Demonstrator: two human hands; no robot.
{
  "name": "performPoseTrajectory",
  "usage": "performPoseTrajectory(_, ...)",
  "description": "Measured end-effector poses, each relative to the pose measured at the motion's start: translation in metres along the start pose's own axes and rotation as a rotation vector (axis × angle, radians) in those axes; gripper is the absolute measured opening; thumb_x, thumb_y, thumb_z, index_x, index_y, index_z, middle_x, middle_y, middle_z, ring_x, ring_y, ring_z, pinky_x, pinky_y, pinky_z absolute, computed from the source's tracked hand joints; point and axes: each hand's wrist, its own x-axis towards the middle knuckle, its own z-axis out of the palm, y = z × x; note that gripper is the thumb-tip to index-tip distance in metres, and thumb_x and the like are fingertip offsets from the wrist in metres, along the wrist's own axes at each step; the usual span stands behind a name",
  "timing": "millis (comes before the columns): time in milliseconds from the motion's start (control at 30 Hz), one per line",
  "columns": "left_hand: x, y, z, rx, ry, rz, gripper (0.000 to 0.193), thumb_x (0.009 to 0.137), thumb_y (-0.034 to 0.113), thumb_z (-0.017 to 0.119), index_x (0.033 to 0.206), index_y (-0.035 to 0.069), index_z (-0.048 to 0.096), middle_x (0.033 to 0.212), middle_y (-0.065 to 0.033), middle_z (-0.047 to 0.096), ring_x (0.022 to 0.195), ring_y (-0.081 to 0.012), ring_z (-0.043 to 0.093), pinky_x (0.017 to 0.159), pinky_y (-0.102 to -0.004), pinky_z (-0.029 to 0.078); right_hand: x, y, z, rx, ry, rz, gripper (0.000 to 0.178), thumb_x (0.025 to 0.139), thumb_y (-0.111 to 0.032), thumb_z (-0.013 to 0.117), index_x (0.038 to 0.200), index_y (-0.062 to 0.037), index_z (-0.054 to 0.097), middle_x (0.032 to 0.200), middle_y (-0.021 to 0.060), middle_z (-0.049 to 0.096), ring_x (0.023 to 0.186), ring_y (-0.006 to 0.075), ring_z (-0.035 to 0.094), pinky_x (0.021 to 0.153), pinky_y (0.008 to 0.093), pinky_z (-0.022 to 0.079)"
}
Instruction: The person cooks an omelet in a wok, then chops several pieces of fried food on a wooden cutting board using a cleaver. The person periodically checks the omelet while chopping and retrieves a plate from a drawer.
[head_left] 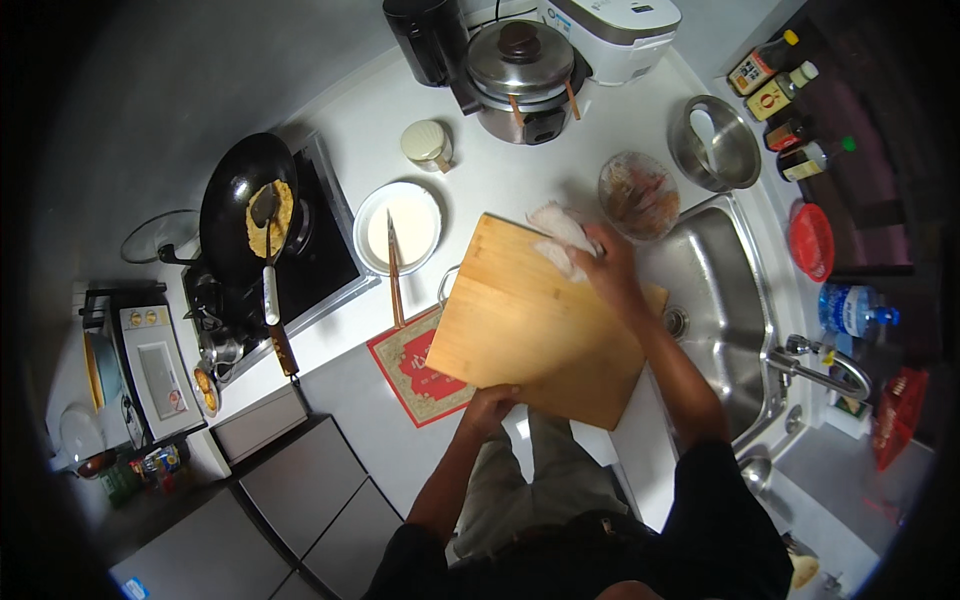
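Observation:
A wooden cutting board [535,315] is tilted in front of me, over the counter's front edge and the near side of the sink. My left hand [492,408] grips its lower edge, fingers mostly hidden beneath. At the board's far right edge, my right hand [608,268] is closed on a crumpled white cloth [563,236], which lies against the board; it could be a paper towel. Just beyond that hand stands a clear bowl [640,195] with reddish-brown, shredded-looking contents.
Right of the board is a steel sink [712,290] with a faucet [825,372]. A steel bowl [715,143] stands behind it. Left are a white bowl [398,228] with chopsticks [393,262] across it and a black wok [245,190] holding yellow food. A lidded pot [520,85] stands behind.

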Motion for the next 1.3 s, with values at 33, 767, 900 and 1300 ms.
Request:
performPoseTrajectory(33, 0.001, 0.006, 0.005, -0.095, 0.04, -0.038, 0.026, 0.081, 0.004, 0.068, 0.105, 0.005, 0.062, 0.097, -0.0023, 0.066, 0.089, -0.0174, 0.061, 0.076, -0.0348, 0.048, -0.018, -0.001, 0.002, 0.016, -0.002, 0.022, 0.035, 0.076, -0.009, 0.078, 0.108, -0.0007, 0.067, 0.098, 0.016, 0.068, 0.088, 0.0323, 0.068, 0.08, 0.0406, 0.054)
performPoseTrajectory(767, 0.025, 0.002, -0.012, -0.246, -0.308, -0.091, 0.05, 0.096, 0.025, 0.059, 0.14, 0.004, 0.044, 0.137, -0.0134, 0.054, 0.126, -0.0288, 0.052, 0.107, -0.0489, 0.042, -0.163, -0.003, 0.046, -0.924, -0.042, 0.004, 0.046, 0.082, -0.022, 0.063, 0.123, -0.0018, 0.059, 0.111, 0.0196, 0.061, 0.106, 0.0353, 0.058, 0.093, 0.0507, 0.045)
performPoseTrajectory(900, 0.021, -0.004, -0.005, -0.198, -0.264, -0.086, 0.057, 0.099, 0.038, 0.054, 0.144, 0.005, 0.041, 0.142, -0.0143, 0.05, 0.13, -0.0335, 0.048, 0.109, -0.0542, 0.039, -0.18, -0.004, 0.09, -0.815, 0.051, -0.076, 0.051, 0.077, -0.021, 0.065, 0.127, -0.0106, 0.06, 0.107, 0.0151, 0.06, 0.096, 0.0302, 0.059, 0.082, 0.0491, 0.045)
performPoseTrajectory(1300, 0.028, 0.003, 0.017, -0.212, -0.388, -0.032, 0.061, 0.097, 0.034, 0.059, 0.148, 0.008, 0.038, 0.15, -0.0138, 0.044, 0.138, -0.036, 0.04, 0.115, -0.0564, 0.031, -0.384, -0.002, -0.081, -0.973, 0.591, 0.452, 0.048, 0.076, -0.016, 0.07, 0.122, -0.0022, 0.063, 0.087, 0.0173, 0.057, 0.079, 0.0351, 0.058, 0.066, 0.0453, 0.047)
